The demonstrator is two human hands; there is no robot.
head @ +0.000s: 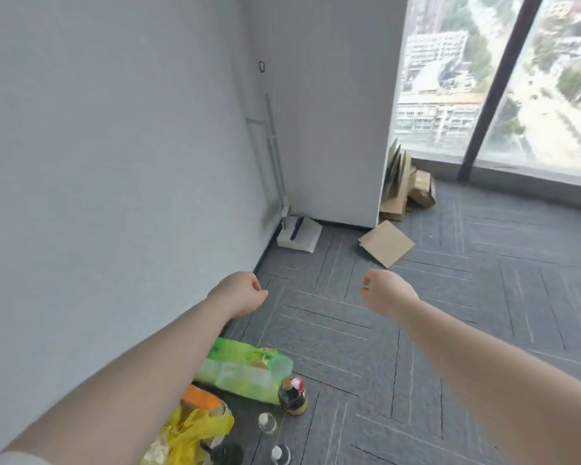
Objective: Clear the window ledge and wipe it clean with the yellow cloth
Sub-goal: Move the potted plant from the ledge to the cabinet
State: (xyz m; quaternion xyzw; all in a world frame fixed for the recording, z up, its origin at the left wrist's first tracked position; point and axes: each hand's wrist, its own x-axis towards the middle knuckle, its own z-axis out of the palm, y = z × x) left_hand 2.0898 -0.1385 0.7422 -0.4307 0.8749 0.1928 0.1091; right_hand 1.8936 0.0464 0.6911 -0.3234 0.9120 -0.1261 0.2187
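Observation:
The grey window ledge (530, 177) runs along the foot of the big window at the upper right, and its visible stretch looks bare. Both my arms reach forward over the carpet. My left hand (240, 292) is curled into a loose fist with nothing in it. My right hand (384, 293) is curled the same way and holds nothing. Something yellow and crumpled (195, 431), a cloth or a bag, lies on the floor at the bottom left under my left forearm.
On the floor by the left wall lie a green package (245, 369), a dark sauce bottle (293, 396), an orange pack (200, 399) and clear bottles (267, 422). Cardboard pieces (386, 243) and boxes (421, 189) sit near the white pillar. A dustpan (299, 234) leans in the corner.

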